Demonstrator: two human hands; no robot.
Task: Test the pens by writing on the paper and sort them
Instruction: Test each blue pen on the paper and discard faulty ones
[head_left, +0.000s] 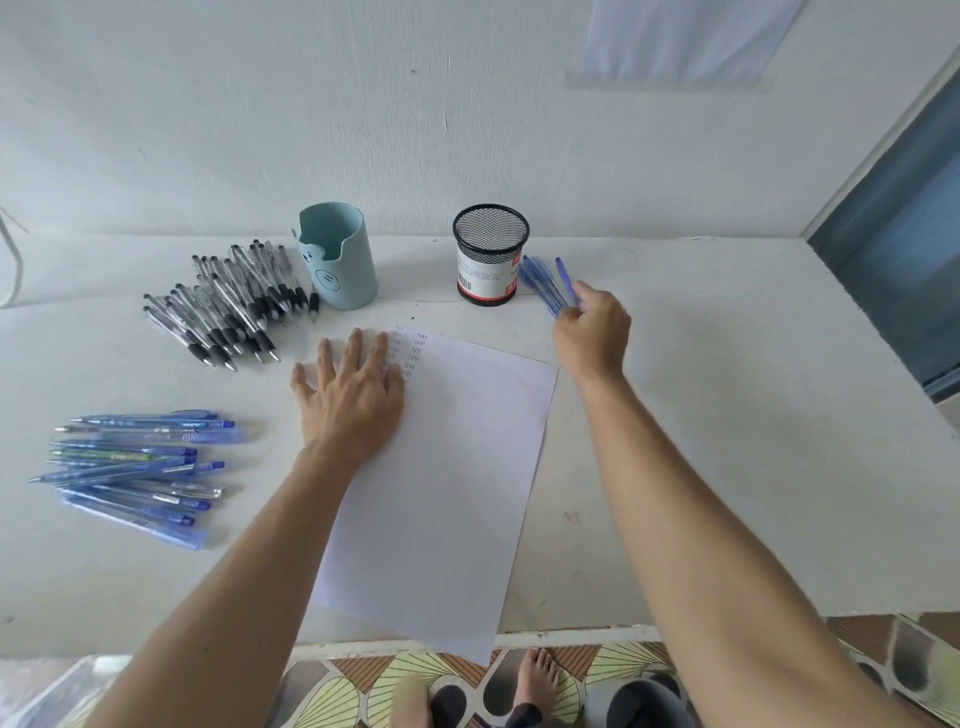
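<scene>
Pens (543, 283) fan up-left from right grip (595, 327) | left grip (353, 395) flat on paper (441, 467)

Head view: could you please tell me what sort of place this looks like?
Probably a home work corner: a white table against a plain wall, a bare foot, and patterned floor tiles.

Between the blue cup (340, 260) and the mesh holder (488, 254) a gap was open; black pens (223, 312) and blue pens (135, 467) crowded the left side, while the table (753, 441) gave free passage at right
</scene>
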